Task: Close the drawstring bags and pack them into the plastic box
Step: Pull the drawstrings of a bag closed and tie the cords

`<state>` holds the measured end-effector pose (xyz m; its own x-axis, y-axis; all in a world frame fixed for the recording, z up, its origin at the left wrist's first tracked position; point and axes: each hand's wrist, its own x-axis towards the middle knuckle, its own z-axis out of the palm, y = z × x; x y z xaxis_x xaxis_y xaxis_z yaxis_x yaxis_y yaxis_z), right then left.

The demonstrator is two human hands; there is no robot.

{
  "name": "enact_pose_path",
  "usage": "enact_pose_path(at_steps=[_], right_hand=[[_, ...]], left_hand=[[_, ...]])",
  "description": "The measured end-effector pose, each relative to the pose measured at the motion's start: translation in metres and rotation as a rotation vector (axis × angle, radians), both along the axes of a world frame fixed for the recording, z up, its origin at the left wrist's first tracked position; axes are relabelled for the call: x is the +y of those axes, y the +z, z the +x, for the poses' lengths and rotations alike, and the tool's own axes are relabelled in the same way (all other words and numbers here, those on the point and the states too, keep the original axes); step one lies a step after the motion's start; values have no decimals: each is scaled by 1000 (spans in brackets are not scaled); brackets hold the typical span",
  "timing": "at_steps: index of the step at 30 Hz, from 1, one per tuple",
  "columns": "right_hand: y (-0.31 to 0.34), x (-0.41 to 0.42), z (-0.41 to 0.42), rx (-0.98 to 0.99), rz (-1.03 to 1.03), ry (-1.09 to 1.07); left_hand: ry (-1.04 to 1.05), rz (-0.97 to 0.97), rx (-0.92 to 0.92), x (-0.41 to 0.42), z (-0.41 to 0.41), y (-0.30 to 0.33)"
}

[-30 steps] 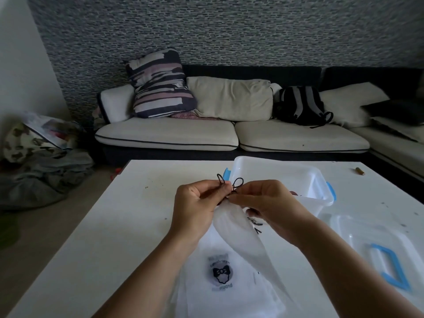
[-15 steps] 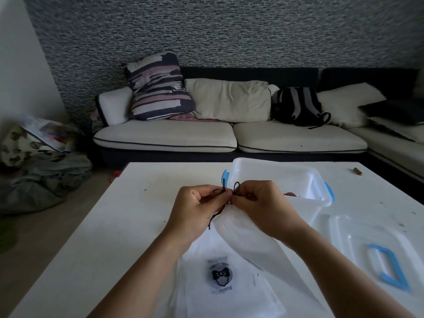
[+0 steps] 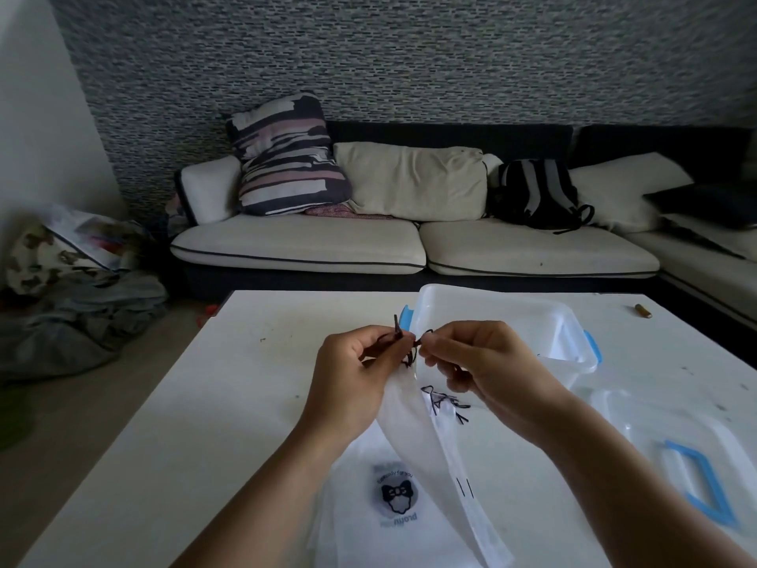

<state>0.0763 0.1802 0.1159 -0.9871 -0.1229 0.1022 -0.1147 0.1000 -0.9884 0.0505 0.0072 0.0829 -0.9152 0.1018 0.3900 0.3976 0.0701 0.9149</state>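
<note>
Head view shows the big white surface (image 3: 213,403) first. On it, far and right, the plastic box (image 3: 545,334) sits open, ready for bags. Its lid (image 3: 672,436) lies near right. A stack of flat bags (image 3: 381,526) waits at the near edge. One drawstring bag (image 3: 426,440) is held up above them so its top can cinch. The left hand (image 3: 352,383) and right hand (image 3: 483,362) each keep a clenched grip on the black string (image 3: 403,346), likely to pull it tight.
</note>
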Motion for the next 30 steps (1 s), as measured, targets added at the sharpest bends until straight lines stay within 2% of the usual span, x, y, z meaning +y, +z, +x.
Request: enact_pose_path(at_steps=[5, 14, 18, 23, 27, 30], right_hand=[[0, -3, 3, -119, -60, 78], [0, -10, 5, -102, -63, -118], [-1, -10, 8, -15, 28, -119], [-6, -19, 11, 203, 194, -219], [-9, -22, 10, 271, 213, -307], [-11, -23, 6, 322, 297, -326]], left_hand=[[-10, 99, -24, 4, 1, 0], [-90, 235, -129, 4, 3, 2], [-122, 185, -100, 1, 2, 2], [-126, 146, -52, -3, 2, 5], [-15, -43, 146, -4, -1, 4], [30, -91, 234, -3, -1, 5]])
